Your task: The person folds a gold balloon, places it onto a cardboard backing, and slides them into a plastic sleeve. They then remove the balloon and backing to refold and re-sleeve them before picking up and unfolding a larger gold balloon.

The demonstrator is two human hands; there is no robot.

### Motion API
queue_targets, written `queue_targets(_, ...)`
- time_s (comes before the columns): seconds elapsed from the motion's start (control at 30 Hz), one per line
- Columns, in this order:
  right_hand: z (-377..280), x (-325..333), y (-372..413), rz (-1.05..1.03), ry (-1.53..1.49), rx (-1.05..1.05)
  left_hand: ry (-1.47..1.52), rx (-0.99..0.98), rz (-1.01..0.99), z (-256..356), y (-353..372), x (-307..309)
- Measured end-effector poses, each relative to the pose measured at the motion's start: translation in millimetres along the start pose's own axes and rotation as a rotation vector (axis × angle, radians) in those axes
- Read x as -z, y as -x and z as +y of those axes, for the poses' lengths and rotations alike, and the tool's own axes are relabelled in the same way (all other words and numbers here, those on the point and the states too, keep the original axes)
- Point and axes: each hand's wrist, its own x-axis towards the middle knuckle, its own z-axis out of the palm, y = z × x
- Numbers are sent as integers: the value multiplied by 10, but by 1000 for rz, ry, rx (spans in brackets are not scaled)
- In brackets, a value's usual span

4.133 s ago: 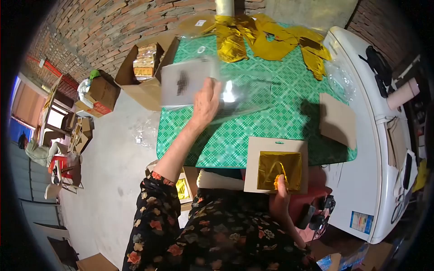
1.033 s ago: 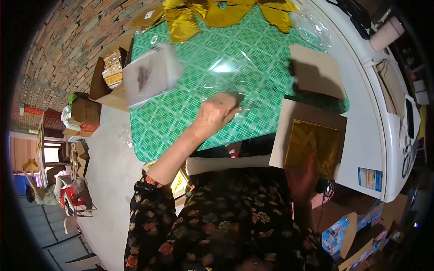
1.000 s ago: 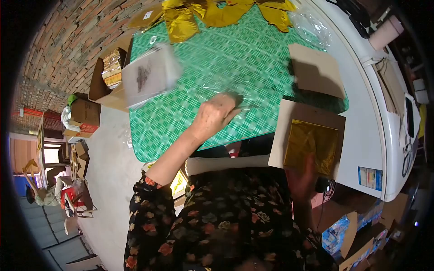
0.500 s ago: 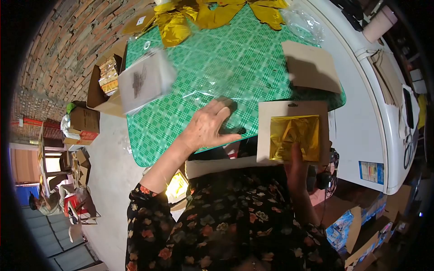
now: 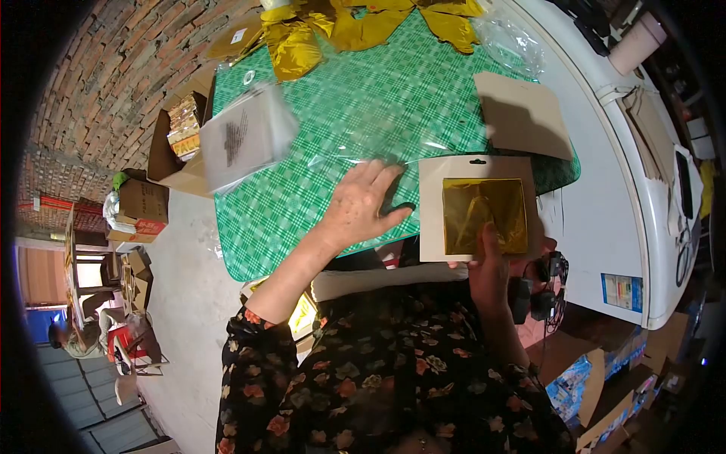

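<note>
**Card and foil at the edge of the tabletop**

My left hand (image 5: 363, 204) lies open in the middle of the frame, fingers spread and palm down on a clear bag (image 5: 378, 144). The bag lies flat on the green checked tabletop (image 5: 340, 91). My right hand (image 5: 488, 272), at lower centre right, grips a pale card (image 5: 431, 212) by its lower edge. My thumb presses on the gold foil (image 5: 484, 212) that lies square on the card's face. The card sits at the near edge of the tabletop, centre right of the frame, its left side just beside my left thumb and the bag's edge. I cannot tell whether the card touches the bag.

A second card (image 5: 522, 113) lies on the tabletop at upper right, well apart from my hands. Crumpled gold sheets (image 5: 340, 23) lie heaped along the top of the frame. A blurred stack of bags (image 5: 246, 136) overhangs the tabletop's left edge, with an open box (image 5: 162, 151) beside it on the floor. A white cabinet (image 5: 605, 189) stands along the right.
</note>
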Motion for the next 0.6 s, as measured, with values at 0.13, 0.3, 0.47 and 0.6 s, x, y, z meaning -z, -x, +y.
queue_targets(0.13, 205, 102, 21, -45, 348, 79, -110, -8, 37, 61, -39, -93)
queue_targets(0.3, -188, -61, 3, 66, -145, -64, -188, 16, 70, 93, -74, -216)
queue_targets(0.47, -221, -112, -70, 140, -693, -313, -232, 23, 55, 98, -60, -248)
queue_targets(0.6, -238, -67, -13, 114, -553, -217, -227, 34, 43, 107, -112, -163)
